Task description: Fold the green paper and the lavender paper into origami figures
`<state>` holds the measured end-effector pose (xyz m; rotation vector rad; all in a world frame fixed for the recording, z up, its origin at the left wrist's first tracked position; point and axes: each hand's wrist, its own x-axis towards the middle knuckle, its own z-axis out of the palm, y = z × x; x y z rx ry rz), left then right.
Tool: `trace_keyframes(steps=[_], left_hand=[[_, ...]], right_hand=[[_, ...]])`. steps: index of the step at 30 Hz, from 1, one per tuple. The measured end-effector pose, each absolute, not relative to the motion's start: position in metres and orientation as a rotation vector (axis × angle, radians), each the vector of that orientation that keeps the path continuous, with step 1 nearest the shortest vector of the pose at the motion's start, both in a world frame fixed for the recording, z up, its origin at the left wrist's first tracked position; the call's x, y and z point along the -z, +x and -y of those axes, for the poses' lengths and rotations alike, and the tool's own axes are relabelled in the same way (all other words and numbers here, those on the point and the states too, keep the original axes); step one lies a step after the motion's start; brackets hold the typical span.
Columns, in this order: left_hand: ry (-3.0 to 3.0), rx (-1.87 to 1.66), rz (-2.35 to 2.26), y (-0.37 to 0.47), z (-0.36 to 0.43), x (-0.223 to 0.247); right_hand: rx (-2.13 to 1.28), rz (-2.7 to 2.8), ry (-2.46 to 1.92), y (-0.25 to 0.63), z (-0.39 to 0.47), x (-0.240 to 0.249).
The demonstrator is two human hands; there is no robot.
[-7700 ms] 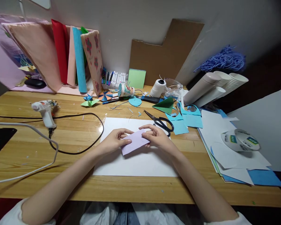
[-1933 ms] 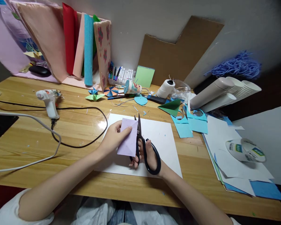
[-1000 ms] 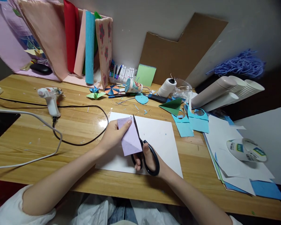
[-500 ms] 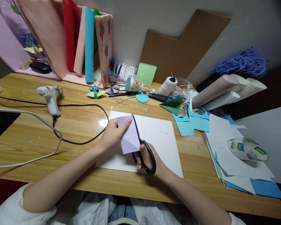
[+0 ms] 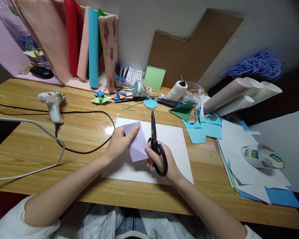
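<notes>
My left hand (image 5: 119, 141) pinches a piece of light purple paper (image 5: 137, 146) by its upper left side, thumb on top. Faint crease lines run across the paper. In my right hand (image 5: 161, 159) is a pair of black-handled scissors (image 5: 153, 131), blades together and pointing away from me. The blades stand just right of the purple paper, apart from it. My right thumb and fingertips are at the paper's lower right edge; whether they grip it I cannot tell. Both hands are above a white sheet (image 5: 174, 159) on the wooden table (image 5: 84, 176).
A white glue gun (image 5: 53, 108) with a black cable (image 5: 89, 152) lies to the left. At the back are a thread spool (image 5: 176, 91), a green folded paper (image 5: 183, 112) and blue paper offcuts (image 5: 196, 132). Stacked paper (image 5: 249, 169) with a tape roll (image 5: 261, 156) is at right.
The scissors have moved right, off the purple paper's edge, and turned more upright. My right fingertips have come to the paper's lower right edge. My left hand has hardly moved.
</notes>
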<state>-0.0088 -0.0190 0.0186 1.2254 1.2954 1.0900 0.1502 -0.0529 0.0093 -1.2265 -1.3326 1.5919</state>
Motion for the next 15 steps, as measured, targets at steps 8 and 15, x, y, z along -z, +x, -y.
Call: trace_keyframes(steps=[8,15], left_hand=[[1.114,-0.634,-0.901,-0.003,0.024,-0.013],[1.04,-0.795,-1.019,-0.008,0.018,-0.021]], right_hand=[[-1.399,1.301,-1.262,0.157,0.044,-0.005],[-1.888,1.089,-1.031,0.158,0.044,0.006]])
